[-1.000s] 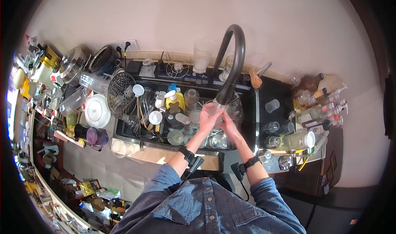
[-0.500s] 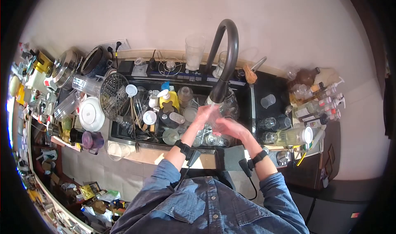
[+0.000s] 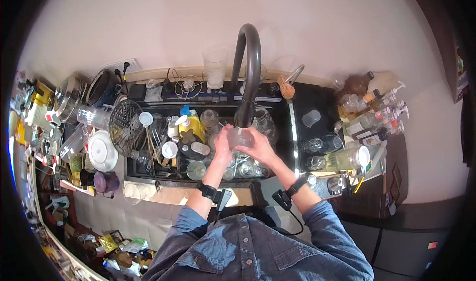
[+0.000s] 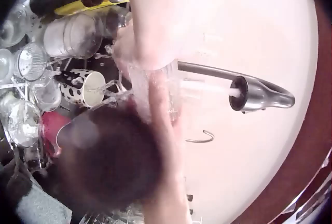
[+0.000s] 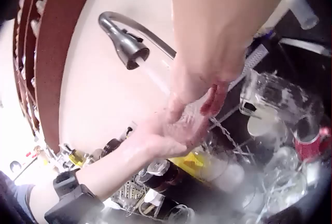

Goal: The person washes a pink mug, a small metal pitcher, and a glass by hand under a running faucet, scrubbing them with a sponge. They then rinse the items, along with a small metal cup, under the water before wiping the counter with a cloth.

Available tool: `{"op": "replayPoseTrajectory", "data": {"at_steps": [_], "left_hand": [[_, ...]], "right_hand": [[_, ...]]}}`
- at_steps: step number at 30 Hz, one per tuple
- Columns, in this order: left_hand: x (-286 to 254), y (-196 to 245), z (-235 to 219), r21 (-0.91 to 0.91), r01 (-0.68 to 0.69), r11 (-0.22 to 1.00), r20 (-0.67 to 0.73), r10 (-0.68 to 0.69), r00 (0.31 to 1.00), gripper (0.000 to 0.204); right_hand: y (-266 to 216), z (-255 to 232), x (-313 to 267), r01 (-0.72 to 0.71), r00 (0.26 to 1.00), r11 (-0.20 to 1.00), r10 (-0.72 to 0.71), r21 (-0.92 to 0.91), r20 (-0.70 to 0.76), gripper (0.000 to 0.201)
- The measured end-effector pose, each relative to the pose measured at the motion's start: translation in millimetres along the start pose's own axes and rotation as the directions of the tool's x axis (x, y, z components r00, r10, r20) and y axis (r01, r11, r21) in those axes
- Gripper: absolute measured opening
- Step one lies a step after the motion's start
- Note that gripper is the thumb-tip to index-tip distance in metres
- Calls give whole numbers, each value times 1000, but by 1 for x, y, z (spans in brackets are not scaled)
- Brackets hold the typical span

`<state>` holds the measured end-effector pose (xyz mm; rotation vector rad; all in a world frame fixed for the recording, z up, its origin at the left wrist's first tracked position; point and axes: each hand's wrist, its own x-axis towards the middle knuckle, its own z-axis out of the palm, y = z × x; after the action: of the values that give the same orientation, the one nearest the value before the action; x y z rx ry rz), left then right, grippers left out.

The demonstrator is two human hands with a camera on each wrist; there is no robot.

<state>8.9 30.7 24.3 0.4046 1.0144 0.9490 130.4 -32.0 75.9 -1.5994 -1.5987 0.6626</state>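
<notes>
Both hands hold a clear glass (image 3: 241,138) under the faucet (image 3: 244,113), above the crowded sink. The left hand (image 3: 223,143) grips its left side, and the right hand (image 3: 259,146) has its fingers around the right side. Water streams from the faucet head (image 4: 239,93) onto the clear glass (image 4: 171,89) in the left wrist view. In the right wrist view the left hand (image 5: 161,141) cups the glass from below while the right hand (image 5: 205,81) lies over it, hiding part of the glass.
Glassware fills the sink, with a yellow pump bottle (image 3: 192,128) at its left. Farther left are a perforated steel disc (image 3: 126,127) and a white plate (image 3: 103,151). Bottles and a lidded jar (image 3: 361,156) stand on the right. A tall glass (image 3: 215,68) stands behind the sink.
The head view has shifted, so the scene sits farther left. The right hand has gone from lying across the glass to holding its right side; the glass shows more plainly between the hands.
</notes>
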Motion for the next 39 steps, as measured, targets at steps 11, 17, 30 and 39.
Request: {"op": "replayPoseTrajectory", "data": {"at_steps": [11, 17, 30, 39], "left_hand": [[24, -38, -37, 721, -316, 617, 258, 185, 948, 22], [-16, -12, -58, 918, -380, -117, 392, 112, 913, 23], [-44, -23, -96, 898, -269, -349, 230, -148, 962, 41], [-69, -1, -95, 955, -226, -193, 220, -54, 974, 38]], "right_hand": [[32, -132, 13, -425, 888, 569, 413, -704, -203, 57], [85, -162, 9, -496, 768, 336, 599, -801, -225, 72], [38, -106, -1, -231, 962, 192, 192, -954, -194, 46], [109, 145, -25, 215, 674, 823, 266, -526, 690, 29]]}}
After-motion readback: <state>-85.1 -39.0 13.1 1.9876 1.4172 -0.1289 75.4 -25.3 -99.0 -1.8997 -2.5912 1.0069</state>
